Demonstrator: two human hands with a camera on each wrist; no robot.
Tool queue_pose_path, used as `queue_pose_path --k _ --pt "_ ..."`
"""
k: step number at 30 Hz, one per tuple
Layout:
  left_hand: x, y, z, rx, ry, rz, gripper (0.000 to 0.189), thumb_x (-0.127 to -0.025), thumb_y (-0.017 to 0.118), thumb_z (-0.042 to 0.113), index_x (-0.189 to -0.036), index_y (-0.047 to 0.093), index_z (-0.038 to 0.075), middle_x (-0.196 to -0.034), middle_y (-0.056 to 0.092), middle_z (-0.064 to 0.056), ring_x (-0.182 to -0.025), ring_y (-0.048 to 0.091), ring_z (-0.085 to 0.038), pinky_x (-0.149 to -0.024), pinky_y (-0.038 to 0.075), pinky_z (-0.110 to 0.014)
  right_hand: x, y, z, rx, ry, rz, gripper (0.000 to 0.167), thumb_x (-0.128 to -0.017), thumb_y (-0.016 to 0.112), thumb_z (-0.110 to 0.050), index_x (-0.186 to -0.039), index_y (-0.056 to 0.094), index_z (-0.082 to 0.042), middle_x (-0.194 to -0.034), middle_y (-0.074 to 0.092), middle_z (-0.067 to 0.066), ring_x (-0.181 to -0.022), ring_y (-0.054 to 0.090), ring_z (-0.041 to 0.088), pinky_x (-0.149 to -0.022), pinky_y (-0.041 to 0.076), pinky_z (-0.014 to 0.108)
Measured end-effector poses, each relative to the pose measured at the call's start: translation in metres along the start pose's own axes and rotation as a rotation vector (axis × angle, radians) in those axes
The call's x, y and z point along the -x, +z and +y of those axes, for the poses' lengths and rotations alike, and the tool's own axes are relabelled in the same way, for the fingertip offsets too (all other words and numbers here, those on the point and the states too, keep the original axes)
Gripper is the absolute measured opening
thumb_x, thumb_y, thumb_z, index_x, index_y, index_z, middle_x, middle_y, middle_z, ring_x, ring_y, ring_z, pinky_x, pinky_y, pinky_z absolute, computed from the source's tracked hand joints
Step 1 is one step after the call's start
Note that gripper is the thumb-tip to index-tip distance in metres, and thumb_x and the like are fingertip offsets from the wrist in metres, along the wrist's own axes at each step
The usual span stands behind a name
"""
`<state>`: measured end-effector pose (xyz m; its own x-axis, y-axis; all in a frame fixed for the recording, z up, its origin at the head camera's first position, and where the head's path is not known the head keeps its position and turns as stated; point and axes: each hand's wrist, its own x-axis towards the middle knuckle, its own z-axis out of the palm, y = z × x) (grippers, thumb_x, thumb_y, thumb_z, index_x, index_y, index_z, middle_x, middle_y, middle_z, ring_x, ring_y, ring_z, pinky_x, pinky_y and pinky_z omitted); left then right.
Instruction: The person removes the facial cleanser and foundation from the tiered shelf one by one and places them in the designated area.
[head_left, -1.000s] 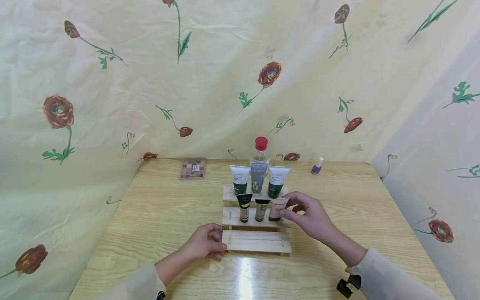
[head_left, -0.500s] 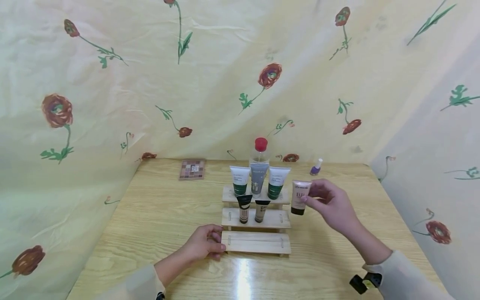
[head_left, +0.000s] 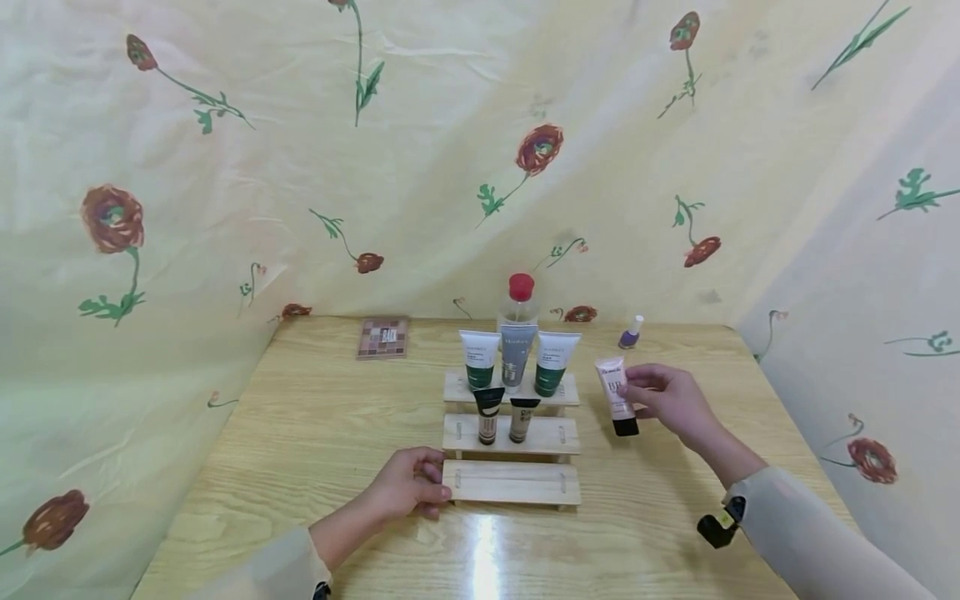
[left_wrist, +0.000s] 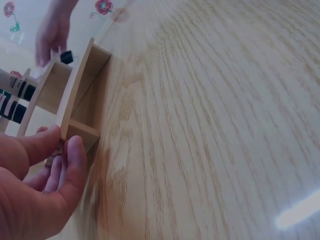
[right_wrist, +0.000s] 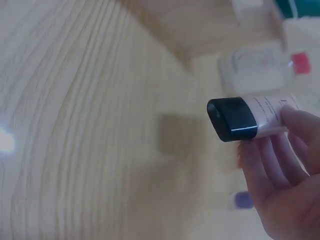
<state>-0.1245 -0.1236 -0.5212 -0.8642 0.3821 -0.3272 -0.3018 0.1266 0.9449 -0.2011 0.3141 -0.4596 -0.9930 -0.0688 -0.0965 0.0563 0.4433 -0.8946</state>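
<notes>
My right hand pinches a pink BB cream tube with a black cap, held in the air right of the rack, cap downward and slightly tilted. With thumb and fingers, my left hand grips the left end of the lowest step of the wooden tiered rack; the left wrist view shows the pinch at the board's corner. Two small black-topped tubes, one dark and one tan, stand on the middle step. White-green tubes flank a grey tube on the top step.
Behind the rack stands a clear bottle with a red cap. An eyeshadow palette lies at the back left of the wooden table. Purple nail polish stands at the back right. A flowered cloth hangs behind.
My right hand has lifted the pink tube off the right of the middle step and carried it rightward, tilting it. My left hand stays at the rack.
</notes>
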Motion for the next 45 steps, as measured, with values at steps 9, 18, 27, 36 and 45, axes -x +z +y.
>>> queue_pose_path --k 9,18,27,36,45 --pt "-0.001 0.001 0.002 -0.02 -0.004 -0.003 0.062 -0.084 0.076 -0.011 -0.139 0.046 -0.015 -0.102 0.059 -0.017 -0.068 0.063 -0.02 -0.063 0.066 -0.037 -0.021 0.003 0.033 -0.039 0.133 -0.059 0.05 -0.098 0.072 -0.018 -0.136 0.054 0.009 -0.11 0.072 0.012 -0.091 0.071 0.015 -0.078 0.067 0.038" --pt "-0.003 0.001 0.004 -0.056 -0.003 0.005 0.06 -0.084 0.077 -0.01 -0.137 0.049 -0.014 -0.099 0.06 -0.015 -0.066 0.061 -0.019 -0.06 0.064 -0.034 -0.03 0.01 0.035 0.044 0.17 -0.069 0.049 -0.098 0.073 -0.022 -0.134 0.058 0.006 -0.111 0.074 0.013 -0.09 0.07 0.014 -0.074 0.065 0.037" --pt "-0.001 0.001 0.004 -0.038 -0.001 0.019 0.062 -0.082 0.078 -0.01 -0.137 0.049 -0.012 -0.1 0.061 -0.016 -0.067 0.063 -0.019 -0.061 0.065 -0.034 -0.037 0.013 0.045 0.117 0.179 -0.043 0.046 -0.097 0.073 -0.023 -0.131 0.06 0.005 -0.11 0.072 0.015 -0.084 0.068 0.015 -0.069 0.065 0.034" --pt "0.0 -0.003 0.003 -0.031 -0.006 0.024 0.058 -0.082 0.078 -0.01 -0.134 0.052 -0.011 -0.101 0.063 -0.016 -0.07 0.064 -0.019 -0.062 0.065 -0.034 -0.037 0.012 0.051 0.17 0.17 -0.04 0.046 -0.099 0.072 -0.024 -0.133 0.06 0.006 -0.116 0.069 0.021 -0.09 0.069 0.018 -0.07 0.065 0.035" --pt "0.001 -0.002 0.002 -0.005 -0.031 0.017 0.057 -0.084 0.077 -0.01 -0.135 0.052 -0.01 -0.104 0.062 -0.017 -0.074 0.067 -0.021 -0.065 0.066 -0.036 -0.033 0.003 0.044 0.172 0.142 -0.03 0.053 -0.098 0.072 -0.029 -0.136 0.058 0.006 -0.122 0.068 0.025 -0.098 0.071 0.026 -0.074 0.067 0.038"
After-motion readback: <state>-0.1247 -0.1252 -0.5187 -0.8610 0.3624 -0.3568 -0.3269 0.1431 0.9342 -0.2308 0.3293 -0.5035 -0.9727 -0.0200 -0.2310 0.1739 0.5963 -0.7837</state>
